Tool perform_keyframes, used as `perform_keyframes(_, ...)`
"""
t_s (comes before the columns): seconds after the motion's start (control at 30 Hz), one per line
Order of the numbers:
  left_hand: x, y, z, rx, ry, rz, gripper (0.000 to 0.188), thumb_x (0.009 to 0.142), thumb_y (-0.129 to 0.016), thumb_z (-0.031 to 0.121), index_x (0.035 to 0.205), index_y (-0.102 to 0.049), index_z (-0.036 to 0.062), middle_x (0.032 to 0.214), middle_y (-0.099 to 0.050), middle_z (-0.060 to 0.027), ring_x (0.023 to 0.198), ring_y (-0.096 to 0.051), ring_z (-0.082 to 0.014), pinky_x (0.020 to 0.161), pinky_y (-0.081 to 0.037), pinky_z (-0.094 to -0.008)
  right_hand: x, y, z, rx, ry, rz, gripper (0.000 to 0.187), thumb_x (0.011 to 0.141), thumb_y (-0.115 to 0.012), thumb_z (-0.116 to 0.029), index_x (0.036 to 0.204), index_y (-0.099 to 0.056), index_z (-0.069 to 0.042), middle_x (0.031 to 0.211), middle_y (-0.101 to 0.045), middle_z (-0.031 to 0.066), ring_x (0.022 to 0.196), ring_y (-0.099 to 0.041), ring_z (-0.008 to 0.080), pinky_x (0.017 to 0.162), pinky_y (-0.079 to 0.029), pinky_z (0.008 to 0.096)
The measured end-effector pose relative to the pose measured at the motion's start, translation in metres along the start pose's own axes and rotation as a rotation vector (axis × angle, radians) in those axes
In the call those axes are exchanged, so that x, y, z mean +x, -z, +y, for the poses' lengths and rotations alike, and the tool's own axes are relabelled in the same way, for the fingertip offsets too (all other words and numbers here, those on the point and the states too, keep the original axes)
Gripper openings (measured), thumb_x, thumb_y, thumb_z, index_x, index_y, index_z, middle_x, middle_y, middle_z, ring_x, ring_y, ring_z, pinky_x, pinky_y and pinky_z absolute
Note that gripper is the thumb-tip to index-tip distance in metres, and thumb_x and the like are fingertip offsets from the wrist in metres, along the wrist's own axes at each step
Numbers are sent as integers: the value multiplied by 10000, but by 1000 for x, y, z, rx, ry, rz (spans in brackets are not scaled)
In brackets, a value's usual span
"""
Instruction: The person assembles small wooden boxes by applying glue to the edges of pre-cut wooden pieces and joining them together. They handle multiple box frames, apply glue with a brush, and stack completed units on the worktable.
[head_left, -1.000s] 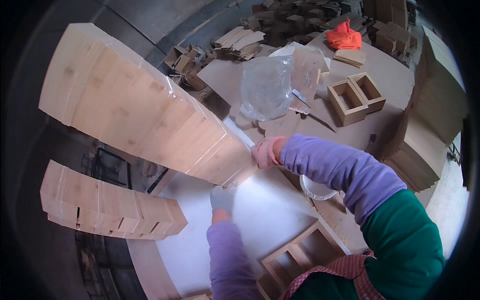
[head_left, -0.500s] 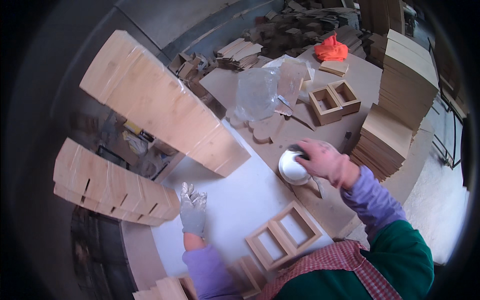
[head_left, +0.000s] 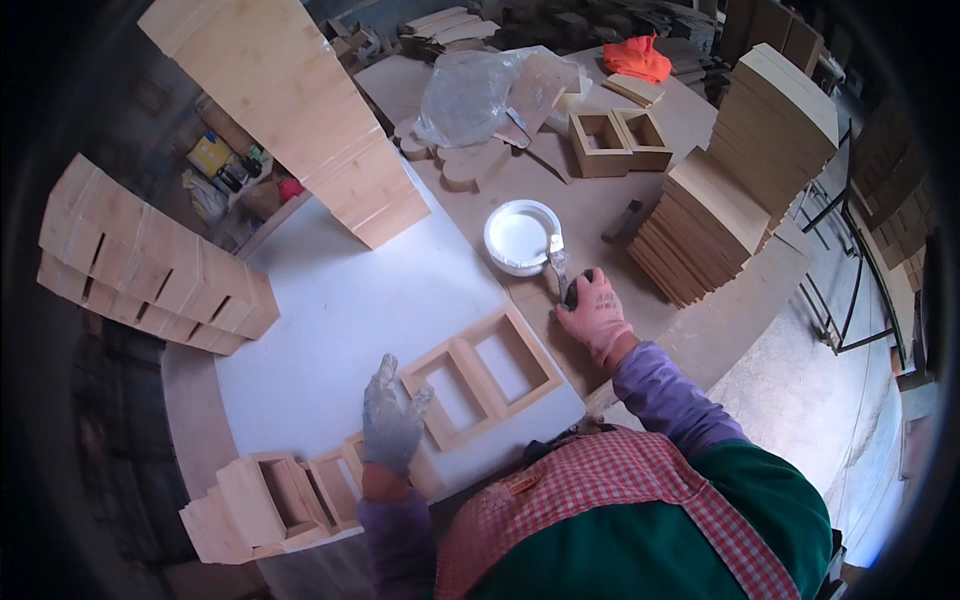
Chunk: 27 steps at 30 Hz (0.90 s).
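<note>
My right hand (head_left: 597,318), in a pink glove, is closed round a flat tool (head_left: 557,262) with a dark handle and a white-smeared tip. Whether it is a brush or a putty knife I cannot tell. Its tip is at the right rim of a round white tub (head_left: 491,252) holding something white. My left hand (head_left: 392,420), in a stained grey glove, holds nothing; its fingers are apart beside the left edge of a two-opening wooden frame (head_left: 462,352). This frame lies on the white work surface (head_left: 320,290) in front of me.
Tall wooden stacks (head_left: 290,110) and slotted wooden pieces (head_left: 150,255) stand at the left. More frames (head_left: 300,495) sit near left. Beyond the tub are a two-compartment box (head_left: 600,160), crumpled plastic (head_left: 465,95) and an orange cloth (head_left: 637,60). Board stacks (head_left: 715,205) rise at the right.
My right hand has come from above the tub to its near right side, with the tool turned tip toward the rim. My left hand has moved close to the frame. The view has shifted.
</note>
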<state>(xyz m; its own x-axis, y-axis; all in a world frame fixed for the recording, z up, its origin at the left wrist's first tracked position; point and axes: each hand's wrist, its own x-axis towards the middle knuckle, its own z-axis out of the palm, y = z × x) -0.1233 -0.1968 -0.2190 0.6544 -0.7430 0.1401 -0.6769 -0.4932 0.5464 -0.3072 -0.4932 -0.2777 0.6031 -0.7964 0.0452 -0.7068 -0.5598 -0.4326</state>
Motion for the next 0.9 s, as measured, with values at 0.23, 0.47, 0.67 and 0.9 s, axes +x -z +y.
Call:
perform_keyframes(0.23, 13, 1, 0, 80, -213, 30, 577, 878, -701, 264, 1342, -511, -22, 1342, -536, -235, 1273, -474, -400, 1102, -340, -488, 3, 23, 50, 1181, -346, -301, 340, 900, -676, -208, 1185, -631, -28, 886, -682, 102, 819, -673, 208, 678, -535, 296)
perform_keyframes(0.47, 54, -42, 53, 205, -133, -134, 621, 884, -628, 455, 1346, -532, 51, 1323, -553, -191, 1248, -487, -386, 1127, -304, -492, 17, 5, 34, 1898, -184, -70, 387, 996, -549, -168, 1365, -527, -52, 944, -675, 60, 728, -623, 135, 574, -487, 241)
perform_keyframes(0.67, 53, -29, 53, 266, 99, -429, 522, 879, -596, 396, 1284, -571, 68, 1227, -599, -192, 1139, -562, -384, 1038, -405, -494, 42, 25, 24, 1475, -193, -23, 276, 962, -617, -162, 1213, -629, -50, 925, -678, 42, 717, -593, 110, 620, -470, 243)
perform_keyframes(0.9, 63, -38, 42, 314, -108, -380, 410, 893, -601, 373, 1195, -626, 97, 1115, -654, -145, 1068, -593, -342, 958, -426, -455, 77, 70, -15, 769, 40, -117, 297, 912, -695, -151, 1164, -624, -12, 929, -689, 43, 768, -618, 100, 667, -496, 255)
